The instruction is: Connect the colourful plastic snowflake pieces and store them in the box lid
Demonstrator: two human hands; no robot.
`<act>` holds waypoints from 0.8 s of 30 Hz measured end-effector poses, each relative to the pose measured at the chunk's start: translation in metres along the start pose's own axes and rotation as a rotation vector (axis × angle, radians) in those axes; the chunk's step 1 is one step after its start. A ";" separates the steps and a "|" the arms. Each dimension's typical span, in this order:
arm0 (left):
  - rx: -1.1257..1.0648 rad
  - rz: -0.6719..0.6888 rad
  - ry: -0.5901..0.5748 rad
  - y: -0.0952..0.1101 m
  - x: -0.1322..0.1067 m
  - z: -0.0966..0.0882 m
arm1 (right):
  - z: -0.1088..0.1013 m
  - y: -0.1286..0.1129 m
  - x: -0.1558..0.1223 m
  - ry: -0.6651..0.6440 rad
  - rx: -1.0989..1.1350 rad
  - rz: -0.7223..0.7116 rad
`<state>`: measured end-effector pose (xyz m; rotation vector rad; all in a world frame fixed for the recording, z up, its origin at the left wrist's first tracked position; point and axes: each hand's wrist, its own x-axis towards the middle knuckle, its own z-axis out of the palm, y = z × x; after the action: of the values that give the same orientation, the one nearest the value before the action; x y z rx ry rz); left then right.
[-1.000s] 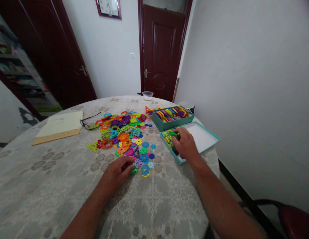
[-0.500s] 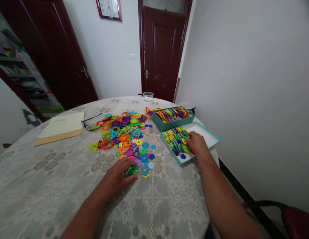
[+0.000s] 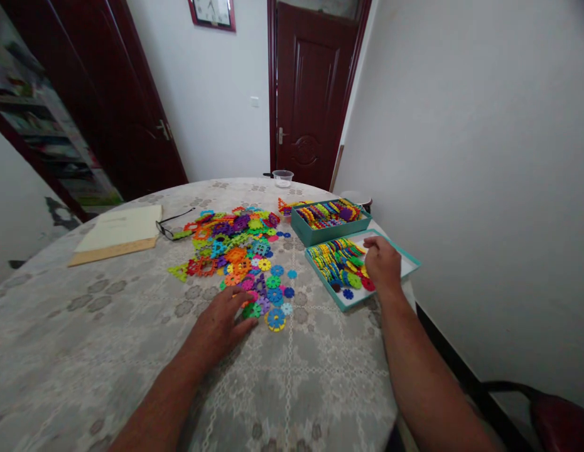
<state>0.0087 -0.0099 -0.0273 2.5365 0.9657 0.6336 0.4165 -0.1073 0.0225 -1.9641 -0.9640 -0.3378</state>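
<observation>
My left hand [image 3: 222,324] lies flat on the lace tablecloth [image 3: 85,351], fingers spread, its tips touching a green gear disc [image 3: 250,310] at the near edge of a heap of coloured plastic discs [image 3: 235,248]. A blue and yellow disc [image 3: 275,319] lies just right of it. My right hand [image 3: 382,263] rests in a shallow teal tray [image 3: 348,302], fingers curled over the rows of discs [image 3: 336,260] packed there. Whether it holds a piece is hidden.
A deeper teal box [image 3: 320,232] filled with discs stands behind the tray. A book [image 3: 120,232] and black glasses [image 3: 172,227] lie at the left, a clear cup [image 3: 283,178] at the far edge. A red chair [image 3: 556,417] is at the lower right.
My right hand slid from the tray's left end to its right side, uncovering the packed discs. My left hand opened out flat beside the green disc.
</observation>
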 end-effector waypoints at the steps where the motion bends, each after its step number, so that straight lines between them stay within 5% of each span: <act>1: 0.009 -0.004 0.005 0.000 0.000 0.000 | 0.000 -0.010 -0.005 0.039 0.075 -0.067; 4: 0.023 -0.010 -0.018 0.003 -0.002 -0.001 | 0.005 -0.049 -0.036 -0.069 0.264 -0.349; 8: 0.057 -0.009 -0.026 0.006 -0.002 -0.002 | 0.012 -0.096 -0.093 -0.642 0.295 -0.716; 11: 0.073 -0.021 -0.033 0.007 -0.002 -0.002 | 0.015 -0.114 -0.123 -0.942 0.072 -0.771; 15: 0.052 -0.039 -0.029 0.008 -0.001 0.002 | 0.022 -0.116 -0.133 -1.008 -0.091 -0.672; 24: -0.088 -0.047 -0.075 0.008 -0.001 0.008 | 0.032 -0.110 -0.124 -1.064 0.180 -0.499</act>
<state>0.0168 -0.0173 -0.0305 2.4347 0.9478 0.5516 0.2490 -0.1103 0.0005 -1.6571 -2.0709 0.5910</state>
